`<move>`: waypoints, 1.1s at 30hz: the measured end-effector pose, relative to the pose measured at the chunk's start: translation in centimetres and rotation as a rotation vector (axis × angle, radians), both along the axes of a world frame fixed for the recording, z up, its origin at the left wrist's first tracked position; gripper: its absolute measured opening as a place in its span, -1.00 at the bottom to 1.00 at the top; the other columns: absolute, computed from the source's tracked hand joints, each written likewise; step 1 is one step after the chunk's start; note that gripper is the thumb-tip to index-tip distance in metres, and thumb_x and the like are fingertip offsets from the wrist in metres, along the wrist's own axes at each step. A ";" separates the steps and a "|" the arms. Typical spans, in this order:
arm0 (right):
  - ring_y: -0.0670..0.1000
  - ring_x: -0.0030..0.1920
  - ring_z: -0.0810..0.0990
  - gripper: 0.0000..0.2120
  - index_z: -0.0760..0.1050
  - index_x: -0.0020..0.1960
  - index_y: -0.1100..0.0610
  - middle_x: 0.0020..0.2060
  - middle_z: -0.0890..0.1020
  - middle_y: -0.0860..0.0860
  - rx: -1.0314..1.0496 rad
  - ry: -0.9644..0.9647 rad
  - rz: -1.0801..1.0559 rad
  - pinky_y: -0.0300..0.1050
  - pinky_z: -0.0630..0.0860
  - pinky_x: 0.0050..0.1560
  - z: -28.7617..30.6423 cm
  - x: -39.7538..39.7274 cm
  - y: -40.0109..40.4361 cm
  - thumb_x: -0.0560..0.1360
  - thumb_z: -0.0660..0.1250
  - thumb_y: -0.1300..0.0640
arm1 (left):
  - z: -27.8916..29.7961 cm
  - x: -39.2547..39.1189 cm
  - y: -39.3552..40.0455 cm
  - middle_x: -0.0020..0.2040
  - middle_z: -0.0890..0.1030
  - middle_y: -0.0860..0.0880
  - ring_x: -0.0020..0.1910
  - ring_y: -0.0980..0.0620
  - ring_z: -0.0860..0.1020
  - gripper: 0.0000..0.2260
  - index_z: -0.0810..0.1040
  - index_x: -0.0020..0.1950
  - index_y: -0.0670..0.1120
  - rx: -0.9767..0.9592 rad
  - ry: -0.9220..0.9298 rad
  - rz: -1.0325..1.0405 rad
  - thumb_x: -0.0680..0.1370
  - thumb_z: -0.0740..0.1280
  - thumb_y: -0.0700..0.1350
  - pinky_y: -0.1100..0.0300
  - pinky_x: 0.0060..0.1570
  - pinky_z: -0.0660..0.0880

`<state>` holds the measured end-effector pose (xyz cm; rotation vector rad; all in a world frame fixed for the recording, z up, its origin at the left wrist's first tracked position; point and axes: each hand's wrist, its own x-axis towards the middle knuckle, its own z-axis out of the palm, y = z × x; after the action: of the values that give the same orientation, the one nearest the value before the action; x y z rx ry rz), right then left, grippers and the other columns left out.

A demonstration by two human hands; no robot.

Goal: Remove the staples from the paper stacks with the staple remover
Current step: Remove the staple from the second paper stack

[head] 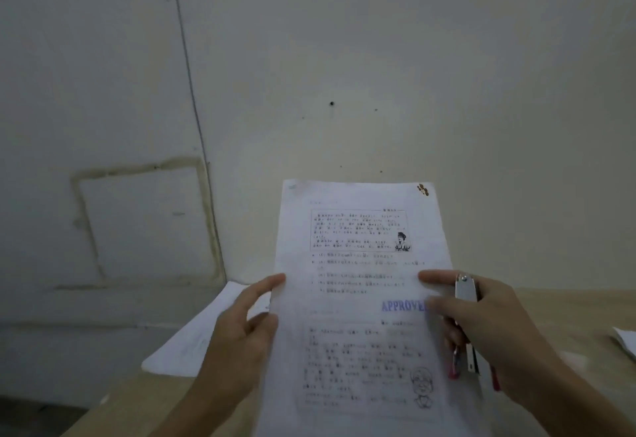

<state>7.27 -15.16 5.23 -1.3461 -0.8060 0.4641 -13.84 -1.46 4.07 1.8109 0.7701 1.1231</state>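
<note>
I hold a printed paper stack (361, 264) upright in front of me, with a blue "APPROVED" stamp at its right. My left hand (241, 326) pinches its left edge. My right hand (481, 319) grips the right edge with the thumb on the page and also holds a metal staple remover (466, 302) with red handle tips. A brown rusty mark (423, 189), perhaps a staple, sits at the stack's top right corner.
A light wooden table (568, 309) lies below, against a pale wall (344, 58). Another paper stack (192, 340) lies on the table at the left, behind my left hand. More white paper (626, 342) shows at the right edge.
</note>
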 end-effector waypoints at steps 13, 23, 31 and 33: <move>0.00 -0.29 0.43 -0.78 0.46 0.02 0.41 -0.11 0.56 0.15 -0.435 -0.492 0.242 -0.29 0.33 -0.46 -4.7 -9.3 21.9 0.40 0.19 0.41 | -4.3 -7.4 18.4 0.12 0.59 -0.17 0.00 -0.15 0.53 -0.68 0.61 -0.03 -0.11 -0.083 0.127 0.489 0.48 0.16 -0.44 0.08 -0.02 0.50; 0.05 -0.11 0.51 -0.82 0.26 -0.21 0.17 -0.13 0.49 0.04 -0.627 -0.753 0.278 -0.20 0.37 -0.29 -9.4 -8.0 31.9 0.47 0.27 0.26 | -7.8 -6.2 29.1 0.20 0.57 -0.21 0.18 -0.16 0.49 -0.63 0.63 0.05 -0.22 -0.067 0.310 0.557 0.45 0.12 -0.49 0.10 0.16 0.38; -0.04 -0.33 0.38 -0.68 0.15 -0.34 0.10 -0.28 0.41 0.03 -0.659 -0.868 0.292 -0.24 0.22 -0.48 -10.8 -7.4 33.5 0.48 0.24 0.25 | -10.0 -6.0 31.5 0.14 0.59 -0.22 0.00 -0.09 0.48 -0.64 0.63 0.03 -0.20 -0.028 0.402 0.578 0.45 0.13 -0.47 0.04 0.09 0.44; 0.02 -0.19 0.43 -0.75 0.20 -0.27 0.13 -0.07 0.52 0.11 -0.671 -0.887 0.308 -0.26 0.26 -0.45 -10.5 -7.5 33.2 0.49 0.24 0.24 | -10.7 -6.1 31.4 0.16 0.58 -0.21 0.01 -0.07 0.47 -0.66 0.62 0.04 -0.21 -0.011 0.452 0.570 0.45 0.14 -0.46 0.13 0.04 0.38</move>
<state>-0.27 18.06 -5.28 -2.1070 -1.7027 0.3783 -19.98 29.94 -6.66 1.9153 1.6309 1.0474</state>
